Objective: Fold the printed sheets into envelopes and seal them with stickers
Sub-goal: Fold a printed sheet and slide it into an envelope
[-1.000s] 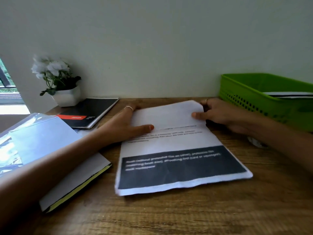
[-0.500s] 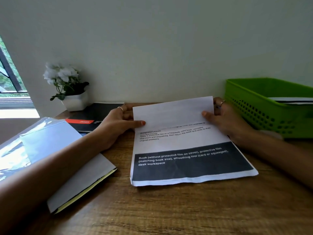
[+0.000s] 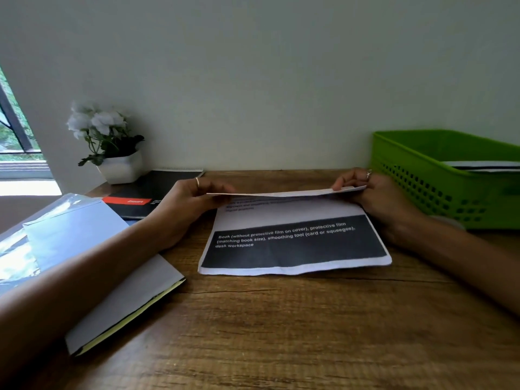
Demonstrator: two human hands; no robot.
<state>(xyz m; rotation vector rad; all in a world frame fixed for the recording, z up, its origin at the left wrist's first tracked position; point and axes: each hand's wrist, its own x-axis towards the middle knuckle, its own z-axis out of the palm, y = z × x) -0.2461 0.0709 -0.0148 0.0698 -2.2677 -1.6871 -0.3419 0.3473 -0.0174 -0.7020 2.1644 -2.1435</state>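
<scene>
— Printed sheet (image 3: 292, 243): location?
— Flat on wooden desk (image 3: 281, 333), far flap lifted; left hand (image 3: 188, 204) and right hand (image 3: 374, 195) each pinch a flap corner.
— Surroundings?
— Paper stack (image 3: 123, 302) near left; black notebook (image 3: 157, 192) and potted flowers (image 3: 112, 147) behind it; green basket (image 3: 444, 175), papers inside, just beside right hand.

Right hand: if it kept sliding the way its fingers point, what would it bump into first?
The right hand points leftward, pinching the sheet's lifted top edge. Going straight on, it would probably meet the left hand, which holds that edge's other corner, though depth is hard to judge.
</scene>
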